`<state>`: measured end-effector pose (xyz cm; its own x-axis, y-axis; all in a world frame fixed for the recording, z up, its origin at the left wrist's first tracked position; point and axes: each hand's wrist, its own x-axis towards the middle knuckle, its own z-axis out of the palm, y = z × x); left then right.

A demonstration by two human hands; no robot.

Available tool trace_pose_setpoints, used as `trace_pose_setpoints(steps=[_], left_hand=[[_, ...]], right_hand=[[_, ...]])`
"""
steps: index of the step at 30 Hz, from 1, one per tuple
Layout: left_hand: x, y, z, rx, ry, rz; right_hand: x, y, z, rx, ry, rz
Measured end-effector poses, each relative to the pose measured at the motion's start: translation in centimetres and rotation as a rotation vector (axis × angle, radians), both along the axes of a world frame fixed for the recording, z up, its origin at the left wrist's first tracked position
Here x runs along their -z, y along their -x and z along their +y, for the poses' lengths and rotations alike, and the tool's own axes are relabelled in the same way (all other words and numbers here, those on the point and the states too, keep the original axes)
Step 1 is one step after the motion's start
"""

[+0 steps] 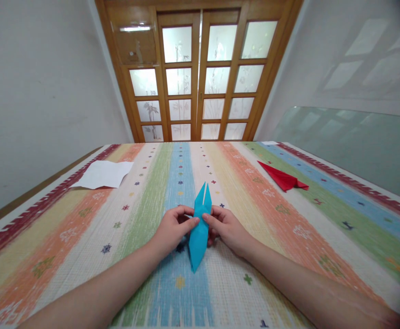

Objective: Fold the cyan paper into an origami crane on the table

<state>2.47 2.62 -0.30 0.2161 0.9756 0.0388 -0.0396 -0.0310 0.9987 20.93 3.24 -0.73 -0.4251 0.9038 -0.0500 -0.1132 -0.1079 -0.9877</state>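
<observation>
Pale walls (pixel 49 68) are seen on both sides, with wooden doors (pixel 202 82) with frosted panes set between them at the far end. A long desk (pixel 159 201) is covered by a striped, patterned cloth, and a greenish panel (pixel 354 141) is seen along its right side. A white sheet (pixel 104 174) is laid on the left of the desk, beyond the left forearm. On the right, well apart from the hands, a red folded paper (pixel 282 177) is left lying, its sharp tip pointed away and to the left.

At the middle, directly between the two hands, a blue folded paper (pixel 199 228) is held. Its long axis is turned nearly straight away from the body, the far end leaned slightly right; two narrow points are split at that far end, one point is formed at the near end. It is flanked equally, so neither hand is nearer. The grip of the left hand (pixel 172 227) is closed on its left edge, that of the right hand (pixel 230 227) on its right, both thumbs being laid on the upper face. Whether the cloth is touched underneath cannot be told.
</observation>
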Motion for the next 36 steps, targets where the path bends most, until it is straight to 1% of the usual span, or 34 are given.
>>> trace_pose_setpoints(steps=[5, 10, 16, 20, 23, 26, 29, 36], left_hand=[[-0.03, -0.09, 0.02, 0.001, -0.012, -0.123], [0.18, -0.07, 0.19, 0.032, 0.027, -0.068], [0.36, -0.06, 0.37, 0.004, 0.037, -0.096], [0.35, -0.02, 0.43, -0.052, -0.037, -0.085], [0.23, -0.07, 0.42, -0.047, -0.065, -0.037], [0.16, -0.07, 0.39, -0.023, -0.012, -0.009], [0.22, 0.06, 0.43, -0.02, 0.051, -0.018], [0.16, 0.23, 0.38, -0.014, 0.125, -0.08]], right_hand=[[0.05, -0.04, -0.01, -0.008, -0.008, -0.005], [0.13, -0.04, 0.07, -0.002, -0.009, 0.001], [0.09, -0.05, 0.23, -0.01, 0.004, 0.016], [0.18, -0.15, 0.34, 0.023, 0.011, 0.06], [0.25, -0.18, 0.39, 0.079, 0.02, 0.118], [0.16, -0.13, 0.39, 0.104, 0.002, 0.148], [0.03, -0.08, 0.37, 0.094, -0.027, 0.122], [0.02, -0.13, 0.3, 0.068, -0.007, 0.115]])
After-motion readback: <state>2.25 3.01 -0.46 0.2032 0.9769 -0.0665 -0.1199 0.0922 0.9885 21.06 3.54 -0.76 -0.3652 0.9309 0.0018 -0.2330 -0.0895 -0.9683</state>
